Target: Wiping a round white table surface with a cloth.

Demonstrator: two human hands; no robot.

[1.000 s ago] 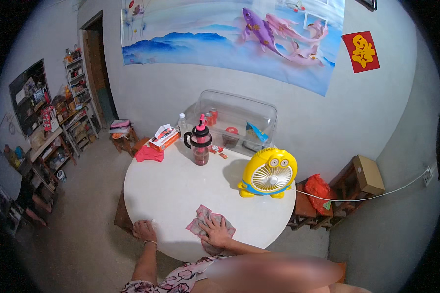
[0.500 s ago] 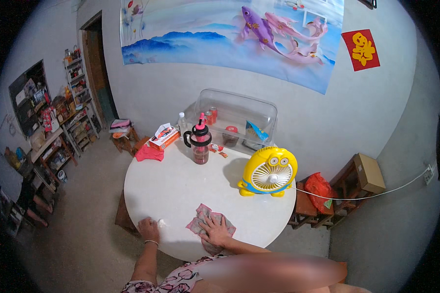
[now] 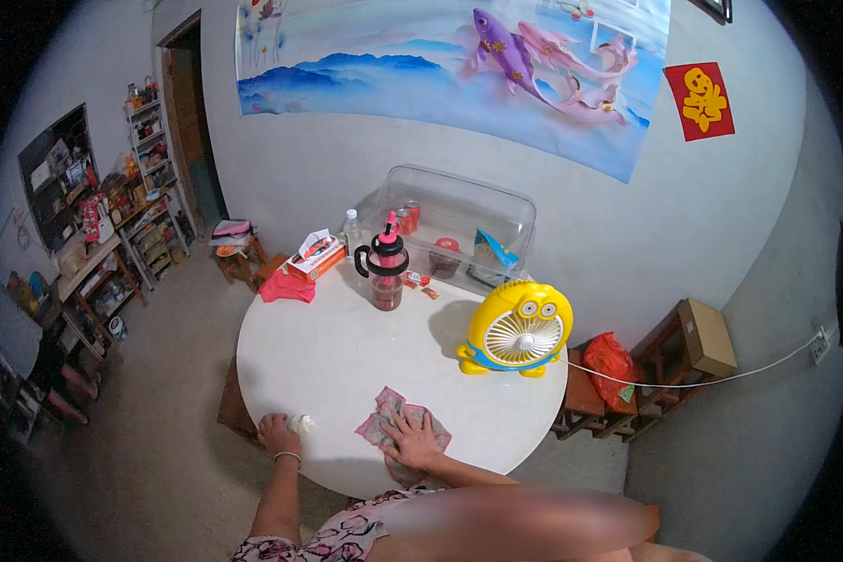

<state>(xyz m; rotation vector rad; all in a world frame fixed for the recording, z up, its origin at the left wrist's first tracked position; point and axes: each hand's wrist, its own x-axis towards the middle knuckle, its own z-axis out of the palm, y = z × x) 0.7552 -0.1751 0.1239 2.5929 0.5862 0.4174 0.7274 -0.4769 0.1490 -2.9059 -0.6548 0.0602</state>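
My right hand [image 3: 413, 442] lies with fingers spread on a grey cloth with a pink edge [image 3: 381, 424], pressing it against the white round table [image 3: 337, 365]. The cloth is unfolded and wrinkled near the table's front. At the left front rim, my left hand [image 3: 277, 435] rests with its fingers curled, a bracelet at the wrist. Beside its thumb lies a crumpled white tissue [image 3: 302, 423]. Whether these fingers grip anything is hidden.
A yellow fan [image 3: 520, 332] stands at the table's right, its white cord [image 3: 693, 382] running to a wall socket. Farther back are a pink-lidded jug [image 3: 386, 272], a tissue box [image 3: 316, 258], a red cloth [image 3: 288, 288], a bottle [image 3: 351, 228] and a clear plastic cover [image 3: 459, 201].
More of the white tissue shows beside my left hand, which has shifted slightly up and to the left. My right hand and the cloth have hardly moved.
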